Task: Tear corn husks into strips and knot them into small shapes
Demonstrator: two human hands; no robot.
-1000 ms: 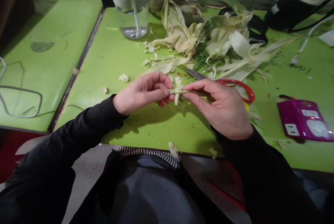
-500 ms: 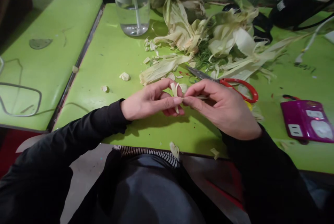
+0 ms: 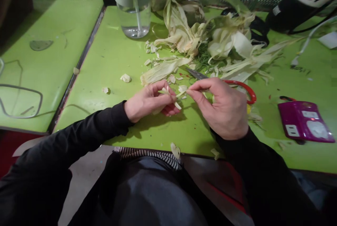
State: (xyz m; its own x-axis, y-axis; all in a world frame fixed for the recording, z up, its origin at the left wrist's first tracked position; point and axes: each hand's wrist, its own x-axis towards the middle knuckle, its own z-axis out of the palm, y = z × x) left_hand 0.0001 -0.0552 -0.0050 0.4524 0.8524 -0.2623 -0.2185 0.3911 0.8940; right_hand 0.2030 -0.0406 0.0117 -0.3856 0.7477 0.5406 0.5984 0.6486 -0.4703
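Note:
My left hand (image 3: 152, 101) pinches a narrow, pale strip of corn husk (image 3: 178, 106) between thumb and fingers, with its ends sticking out. My right hand (image 3: 222, 108) grips the tip of a thin piece of husk between thumb and forefinger, a little to the right. A short pale length spans the space between both hands; whether it is one piece with the strip, I cannot tell. Scissors with red handles (image 3: 251, 94) lie behind my right hand, which partly hides them. A flat husk piece (image 3: 164, 69) rests on the table just beyond my left hand.
A heap of corn husks (image 3: 184, 32) covers the back of the green table (image 3: 86, 68). Behind stand a clear water bottle (image 3: 135, 18) and a tilted black bottle (image 3: 300, 8). A purple power socket (image 3: 305, 120) sits at right, glasses (image 3: 21, 101) at left. Husk scraps (image 3: 125, 78) lie scattered.
My right hand has drawn away from the left, opening a gap with a thin pale piece across it. The strip in my left hand has tilted.

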